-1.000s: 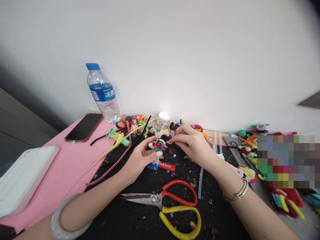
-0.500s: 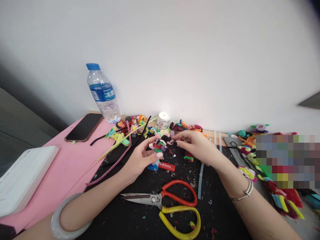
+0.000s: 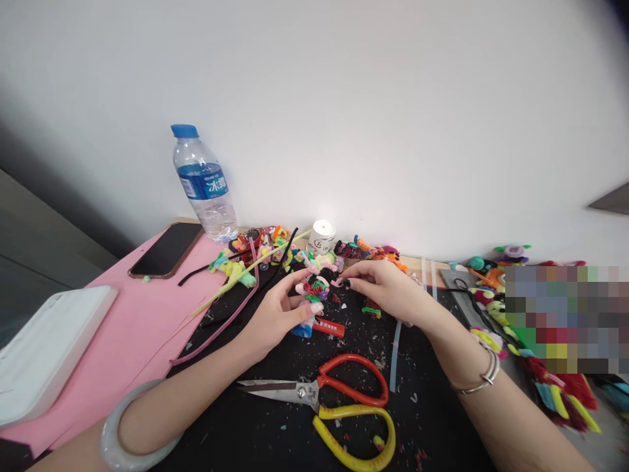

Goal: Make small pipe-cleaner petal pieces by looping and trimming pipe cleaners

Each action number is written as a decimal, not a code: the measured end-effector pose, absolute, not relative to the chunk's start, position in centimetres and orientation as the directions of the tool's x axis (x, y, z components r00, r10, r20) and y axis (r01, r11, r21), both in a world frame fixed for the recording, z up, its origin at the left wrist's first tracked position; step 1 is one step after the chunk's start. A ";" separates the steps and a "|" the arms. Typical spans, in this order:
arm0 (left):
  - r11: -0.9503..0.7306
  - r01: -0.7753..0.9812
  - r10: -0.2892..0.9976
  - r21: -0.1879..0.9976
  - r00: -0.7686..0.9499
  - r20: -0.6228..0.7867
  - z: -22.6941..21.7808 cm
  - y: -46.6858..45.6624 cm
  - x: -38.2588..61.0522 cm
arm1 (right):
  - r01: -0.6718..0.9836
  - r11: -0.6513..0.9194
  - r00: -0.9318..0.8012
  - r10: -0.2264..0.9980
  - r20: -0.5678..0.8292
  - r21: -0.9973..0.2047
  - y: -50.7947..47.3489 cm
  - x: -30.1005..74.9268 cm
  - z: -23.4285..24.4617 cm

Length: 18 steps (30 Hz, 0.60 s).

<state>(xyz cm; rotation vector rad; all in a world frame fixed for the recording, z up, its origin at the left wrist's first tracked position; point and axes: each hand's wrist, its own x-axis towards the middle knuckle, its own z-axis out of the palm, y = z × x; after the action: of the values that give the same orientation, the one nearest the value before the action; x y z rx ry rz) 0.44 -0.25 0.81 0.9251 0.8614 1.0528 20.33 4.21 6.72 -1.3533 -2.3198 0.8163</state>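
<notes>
My left hand [image 3: 278,313] is closed around a small figure made of fuzzy pipe cleaner [image 3: 318,286], with black, red, green and pink parts and a blue lower end. Thumb and fingers grip it from the left side. From the other side, my right hand [image 3: 386,286] pinches a small pink piece [image 3: 336,282] close beside the figure; whether it is joined to the figure I cannot tell. A red printed strip [image 3: 330,328] lies just under the figure. Nearer to me, scissors [image 3: 309,393] with one red and one yellow handle rest with blades pointing left.
Several fuzzy figures [image 3: 233,270] and a white paper roll [image 3: 323,237] line the wall. At left are a water bottle [image 3: 204,187], a phone [image 3: 167,250] and a white box [image 3: 54,354]. More figures [image 3: 486,341] lie at right. A clear strip [image 3: 394,360] and scraps dot the black mat [image 3: 246,439].
Both hands stay almost in place around the figure, which has tilted slightly. The pink piece is still pinched beside it. The scissors have not moved.
</notes>
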 end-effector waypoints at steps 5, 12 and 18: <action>0.205 -0.309 0.957 0.929 0.260 -0.125 0.7 -0.2 0.4 | 0.661 0.370 -0.497 0.867 -0.013 -0.653 4.3 20.4 6.3; 0.209 -0.301 0.954 0.931 0.274 -0.126 0.7 -0.2 0.4 | 0.658 0.350 -0.510 0.859 -0.053 -0.667 4.3 20.6 6.4; 0.207 -0.303 0.954 0.930 0.274 -0.123 0.7 -0.2 0.4 | 0.655 0.355 -0.511 0.858 -0.045 -0.668 4.3 20.5 6.3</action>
<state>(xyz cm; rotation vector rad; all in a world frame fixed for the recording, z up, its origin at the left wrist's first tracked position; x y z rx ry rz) 0.41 -0.22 0.74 0.9555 0.8616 1.0454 20.54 4.31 6.33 -1.3390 -2.3097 0.9195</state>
